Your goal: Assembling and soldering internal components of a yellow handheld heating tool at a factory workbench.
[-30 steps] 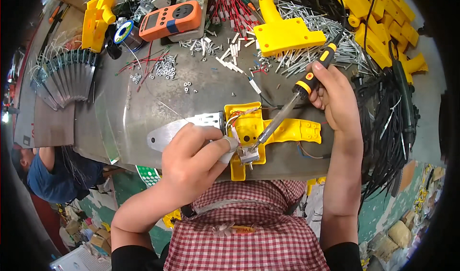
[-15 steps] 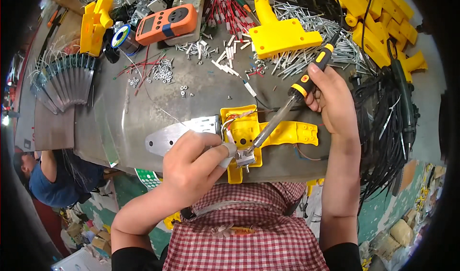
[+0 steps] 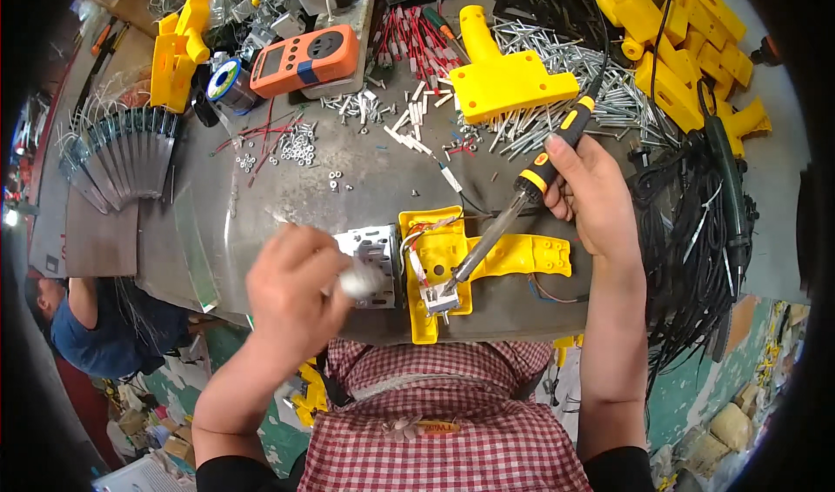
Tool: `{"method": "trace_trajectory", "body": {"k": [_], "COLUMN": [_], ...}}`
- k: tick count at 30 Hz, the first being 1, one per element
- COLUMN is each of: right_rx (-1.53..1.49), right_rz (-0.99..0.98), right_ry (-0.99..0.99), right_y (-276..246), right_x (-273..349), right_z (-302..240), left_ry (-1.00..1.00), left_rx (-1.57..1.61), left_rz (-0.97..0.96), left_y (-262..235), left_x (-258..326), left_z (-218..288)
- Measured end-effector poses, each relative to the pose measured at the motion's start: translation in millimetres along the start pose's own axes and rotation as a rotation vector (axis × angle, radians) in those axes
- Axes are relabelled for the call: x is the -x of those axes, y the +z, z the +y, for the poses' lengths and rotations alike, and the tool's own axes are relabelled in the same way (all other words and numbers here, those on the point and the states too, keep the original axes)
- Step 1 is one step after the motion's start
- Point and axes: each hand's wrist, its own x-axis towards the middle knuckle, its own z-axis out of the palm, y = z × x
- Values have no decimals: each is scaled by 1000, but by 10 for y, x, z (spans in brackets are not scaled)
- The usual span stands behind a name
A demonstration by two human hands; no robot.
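Note:
My right hand (image 3: 590, 187) is closed around the black and yellow handle of a soldering iron (image 3: 509, 222). Its tip touches or nearly touches a small metal switch-like part (image 3: 440, 299) at the near end of an open yellow plastic housing (image 3: 522, 255). Wires (image 3: 414, 253) run inside the housing to that part. A slotted silver metal plate (image 3: 376, 261) adjoins the housing on the left, partly behind my left hand (image 3: 300, 287). That hand is raised and blurred, its fingers curled together, with a white cover on one fingertip. Whatever it pinches cannot be made out.
An orange meter (image 3: 304, 60), a solder spool (image 3: 228, 85) and a yellow housing half (image 3: 513, 83) lie farther back. Long screws (image 3: 600, 53), nuts (image 3: 297, 144) and white-sleeved wires (image 3: 409, 113) are scattered nearby. Black cables (image 3: 687, 222) heap at right. Another person (image 3: 109, 327) is at far left.
My left hand has moved left, away from the small metal part and off the housing. The iron stays at the part in my right hand, tilted much as before.

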Motion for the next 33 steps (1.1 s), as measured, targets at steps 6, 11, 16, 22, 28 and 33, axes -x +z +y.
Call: {"method": "trace_trajectory", "body": {"k": [6, 11, 16, 22, 28, 33], "right_rx": [-4, -16, -28, 1, 52, 64], "right_rz": [-6, -4, -3, -8, -7, -6], "right_ry": [15, 15, -2, -7, -26, -51], "right_y": [4, 26, 12, 3, 12, 11], "right_x": [12, 27, 50, 32, 77, 74], "right_z": [-29, -12, -15, -3, -127, -98], "left_ry": [-905, -973, -904, -616, -30, -221], "left_rx": [1347, 1542, 1382, 954, 429, 459], "left_rz": [-424, -395, -515, -451, -193, -259], "left_y": [-152, 48, 157, 252, 191, 156], "left_x": [-504, -843, -900, -715, -387, -326], "left_z": [292, 293, 317, 223, 248, 311]}}
